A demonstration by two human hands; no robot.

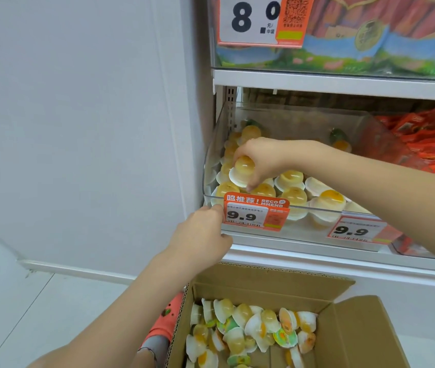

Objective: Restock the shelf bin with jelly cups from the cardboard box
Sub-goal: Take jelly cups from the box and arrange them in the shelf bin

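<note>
Placement step: right hand (260,158) pinches a jelly cup (242,171) just above the clear shelf bin's (314,227) stocked left corner, left hand (203,232) grips the bin's front rim, and next likely comes releasing it, then reaching into the cardboard box (349,333).

You are looking at a white shelf (317,257) carrying a clear bin (304,229) of jelly cups (294,195), while the pale floor (51,301) is bearing the open cardboard box (349,338).
</note>
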